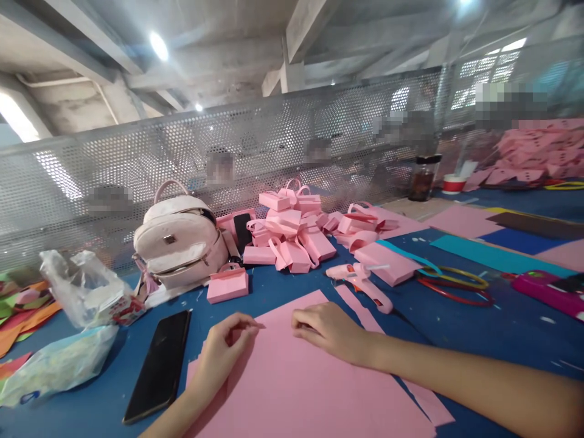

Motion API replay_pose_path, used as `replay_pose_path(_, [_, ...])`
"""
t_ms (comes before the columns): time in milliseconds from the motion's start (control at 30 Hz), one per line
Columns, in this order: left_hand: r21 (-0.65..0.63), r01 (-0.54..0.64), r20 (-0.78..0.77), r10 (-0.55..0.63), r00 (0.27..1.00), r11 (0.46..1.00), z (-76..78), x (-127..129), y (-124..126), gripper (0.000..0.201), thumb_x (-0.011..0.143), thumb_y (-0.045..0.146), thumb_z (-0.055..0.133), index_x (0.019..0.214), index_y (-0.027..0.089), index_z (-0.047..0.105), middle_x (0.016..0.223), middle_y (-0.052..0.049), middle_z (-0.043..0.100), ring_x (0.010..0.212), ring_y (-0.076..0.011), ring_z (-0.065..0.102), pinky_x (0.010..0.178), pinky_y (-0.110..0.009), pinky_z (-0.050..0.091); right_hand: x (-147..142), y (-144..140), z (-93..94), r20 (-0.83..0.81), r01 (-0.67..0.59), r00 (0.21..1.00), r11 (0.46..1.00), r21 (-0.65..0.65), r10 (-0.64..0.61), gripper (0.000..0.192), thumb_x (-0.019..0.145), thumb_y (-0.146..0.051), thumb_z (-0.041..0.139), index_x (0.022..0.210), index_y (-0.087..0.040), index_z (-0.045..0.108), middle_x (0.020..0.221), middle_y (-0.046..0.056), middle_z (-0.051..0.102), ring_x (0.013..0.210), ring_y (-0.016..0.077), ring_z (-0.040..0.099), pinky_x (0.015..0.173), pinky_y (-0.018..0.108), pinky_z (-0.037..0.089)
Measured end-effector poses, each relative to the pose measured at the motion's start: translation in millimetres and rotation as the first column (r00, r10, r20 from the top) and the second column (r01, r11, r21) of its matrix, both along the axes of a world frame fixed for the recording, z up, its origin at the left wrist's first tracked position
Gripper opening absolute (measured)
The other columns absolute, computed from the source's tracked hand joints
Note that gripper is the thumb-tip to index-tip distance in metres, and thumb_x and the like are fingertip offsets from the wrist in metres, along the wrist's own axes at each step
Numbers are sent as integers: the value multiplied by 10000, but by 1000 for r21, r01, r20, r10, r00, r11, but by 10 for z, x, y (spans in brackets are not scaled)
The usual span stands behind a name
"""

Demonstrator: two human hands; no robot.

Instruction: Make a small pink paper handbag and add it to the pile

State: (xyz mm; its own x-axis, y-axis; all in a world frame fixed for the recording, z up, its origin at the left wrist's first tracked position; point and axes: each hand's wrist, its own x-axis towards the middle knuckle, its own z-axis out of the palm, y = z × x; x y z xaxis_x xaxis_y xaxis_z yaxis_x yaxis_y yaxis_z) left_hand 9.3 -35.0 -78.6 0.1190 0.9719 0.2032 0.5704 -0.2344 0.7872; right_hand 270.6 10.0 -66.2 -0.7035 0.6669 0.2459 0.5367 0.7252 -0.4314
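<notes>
Resting hands [326, 328] on pink paper [292, 380]; packet [125, 309] print blurred.

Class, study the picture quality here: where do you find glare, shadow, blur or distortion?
Head view: a ceiling lamp glares white at upper left; head view: the left hand casts a soft shadow on the pink sheet; head view: the far-right pink pile looks soft, and blocky pixelation covers patches beyond the mesh screen; head view: the right forearm seems stretched toward the edge.
</notes>
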Motion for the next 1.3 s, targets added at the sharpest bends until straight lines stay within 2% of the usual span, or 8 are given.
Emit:
replay_pose_path(267, [121, 166, -301, -123, 946, 979, 79, 115, -151, 150, 868, 286, 714, 1016, 271, 735, 939, -16, 745, 855, -232, 636, 843, -355, 432, -10, -31, -8, 33, -81, 996, 995, 57, 79, 190, 997, -305, 550, 870, -221, 665, 847, 3, 752, 769, 180, 679, 681, 278, 394])
replay_pose_path(433, [198, 244, -435, -138, 890, 949, 36, 137, -182, 74, 906, 242, 665, 969, 249, 703, 932, -28, 717, 839, -228, 603, 802, -357, 437, -17, -32, -6, 47, -113, 993, 989, 98, 109, 210, 995, -309, 562, 831, -211, 649, 819, -4, 739, 748, 169, 667, 661, 270, 381])
replay_pose_path(633, [299, 254, -477, -87, 875, 920, -36, 238, -288, 161, 984, 187, 475, 961, 227, 629, 982, -63, 694, 918, -235, 640, 838, -382, 498, -10, -36, -7, 53, -159, 987, 975, 157, 153, 302, 1037, -356, 476, 834, -207, 642, 811, 7, 721, 723, 165, 641, 640, 272, 374])
replay_pose_path(833, [347, 237, -444, -64, 894, 907, -64, 366, -428, 243, 1000, 157, 394, 1189, 206, 537, 1104, -124, 709, 1015, -236, 696, 867, -372, 585, -3, -51, -59, 49, -176, 984, 960, 219, 169, 405, 1061, -448, 415, 846, -201, 654, 780, 26, 720, 719, 177, 642, 643, 288, 361])
replay_pose_path(933, [427, 305, -533, -35, 845, 851, -101, 370, -441, 349, 970, 139, 437, 1315, 174, 480, 1181, -154, 718, 1046, -273, 716, 873, -407, 615, -4, -60, -79, 51, -171, 985, 957, 235, 164, 360, 1062, -406, 428, 878, -200, 658, 805, 34, 732, 753, 186, 656, 676, 297, 374])
replay_pose_path(1100, [532, 441, -687, 64, 724, 723, -202, 309, -412, 440, 924, 37, 384, 1348, 94, 486, 1222, -176, 723, 1046, -301, 741, 862, -436, 638, 4, -96, -31, 71, -158, 987, 963, 217, 146, 209, 1025, -322, 505, 899, -205, 625, 842, 28, 716, 772, 191, 638, 701, 295, 417])
replay_pose_path(1233, [526, 471, -722, 79, 688, 708, -208, 286, -426, 440, 928, -1, 317, 1304, 70, 534, 1220, -166, 725, 1055, -275, 740, 892, -409, 625, -3, -171, 5, 94, -138, 988, 971, 196, 122, 108, 976, -218, 531, 888, -199, 591, 894, 53, 679, 795, 209, 595, 723, 316, 449])
replay_pose_path(1300, [524, 488, -733, 78, 675, 698, -189, 285, -443, 428, 943, 0, 296, 1281, 64, 553, 1204, -169, 731, 1045, -264, 744, 887, -382, 625, -10, -213, -18, 102, -115, 990, 976, 185, 97, 134, 947, -125, 485, 879, -195, 577, 907, 67, 664, 795, 215, 577, 723, 332, 461])
